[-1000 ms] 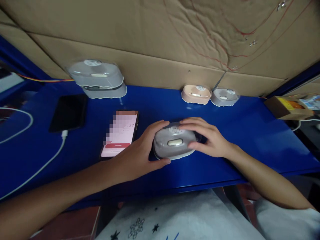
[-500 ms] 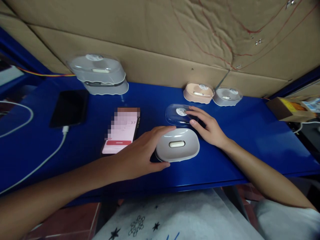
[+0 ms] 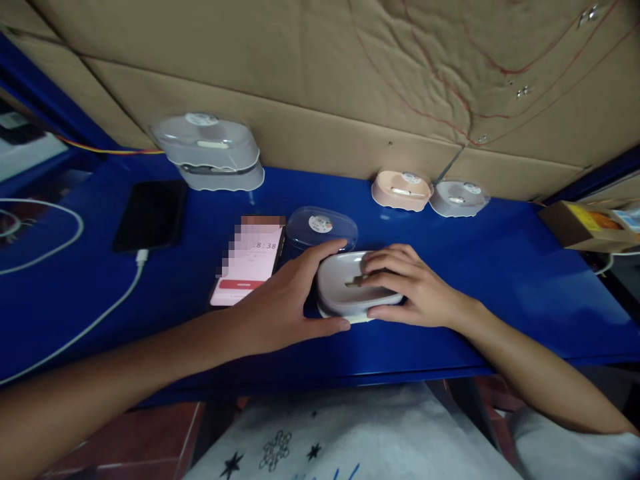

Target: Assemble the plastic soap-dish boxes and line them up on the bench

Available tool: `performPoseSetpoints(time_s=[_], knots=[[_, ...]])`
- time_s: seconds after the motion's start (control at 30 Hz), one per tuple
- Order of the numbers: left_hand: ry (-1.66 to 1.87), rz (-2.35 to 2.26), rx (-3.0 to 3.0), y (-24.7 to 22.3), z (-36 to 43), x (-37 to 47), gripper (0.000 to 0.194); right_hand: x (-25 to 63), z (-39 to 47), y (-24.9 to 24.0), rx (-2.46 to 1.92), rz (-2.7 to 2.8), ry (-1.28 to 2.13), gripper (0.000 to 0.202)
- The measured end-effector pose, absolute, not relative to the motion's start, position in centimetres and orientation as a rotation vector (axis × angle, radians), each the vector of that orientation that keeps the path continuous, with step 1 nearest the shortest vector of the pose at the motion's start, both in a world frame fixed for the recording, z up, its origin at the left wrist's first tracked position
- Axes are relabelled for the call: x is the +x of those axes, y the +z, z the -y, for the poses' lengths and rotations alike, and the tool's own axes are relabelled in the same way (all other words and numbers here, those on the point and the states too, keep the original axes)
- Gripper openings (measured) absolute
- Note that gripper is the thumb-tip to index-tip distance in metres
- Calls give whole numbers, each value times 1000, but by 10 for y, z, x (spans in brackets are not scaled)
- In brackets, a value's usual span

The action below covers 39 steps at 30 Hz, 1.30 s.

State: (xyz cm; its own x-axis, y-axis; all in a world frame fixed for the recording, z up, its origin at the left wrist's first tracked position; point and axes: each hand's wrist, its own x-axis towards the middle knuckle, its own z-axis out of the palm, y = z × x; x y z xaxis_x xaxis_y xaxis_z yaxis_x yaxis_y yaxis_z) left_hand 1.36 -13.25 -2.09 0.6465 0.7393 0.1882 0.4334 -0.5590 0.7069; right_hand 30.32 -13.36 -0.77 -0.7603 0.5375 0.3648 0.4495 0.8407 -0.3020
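A light grey oval soap dish [image 3: 336, 279] sits in front of me on the blue table, its inner tray looking raised and tilted at the right. My left hand [image 3: 295, 293] wraps round its left end, thumb at the near side and fingers at the far side. At the right end, my right hand [image 3: 410, 283] grips the rim, with fingers reaching inside and the thumb on the near wall. Those fingers partly cover the slot in its bottom. Just behind the dish lies a clear plastic lid [image 3: 320, 227] with a round white sticker, close to my left fingertips.
A lit phone [image 3: 247, 260] lies left of the dish; beyond it a dark phone [image 3: 150, 215] is plugged into a white cable [image 3: 117, 317]. Stacked grey soap dishes [image 3: 215, 150], a peach one [image 3: 400, 191] and another grey one [image 3: 459, 198] stand along the cardboard wall [image 3: 310, 87].
The clear lid has slid left behind the dish. My right hand has left the lid and taken hold of the dish's right end. The tray now looks tilted; my left hand stays around it.
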Motion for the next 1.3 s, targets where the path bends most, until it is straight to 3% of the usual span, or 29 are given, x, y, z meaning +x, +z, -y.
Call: performPoseSetpoints(time_s=[0.1,0.2,0.47,0.57,0.67,0.8,0.87,1.1,1.2,1.3], knots=[[660,-942,2344,-27,136,13,108,309,129,-8,-798,2523,230,35],[624,-1028,2427,-30,141,12,98,314,124,-10,-894,2494,177,36],[490,-748,2667,-16,144,11,19,308,115,-18,-1110,2369,63,35],[455,-545,2621,-11,145,12,5,309,112,-20,-1104,2349,81,34],[453,-501,2624,-11,148,13,12,310,110,-23,-1070,2403,108,36],[472,-654,2634,-18,147,13,64,309,113,-24,-1044,2470,112,42],[448,-706,2591,-21,145,13,76,308,117,-21,-1015,2452,114,39],[593,-755,2283,-7,142,14,24,313,135,-4,-785,2413,84,36],[714,-769,2144,4,143,12,17,311,137,-3,-863,2416,80,39],[761,-769,1871,3,141,10,23,310,132,-7,-981,2409,82,38]])
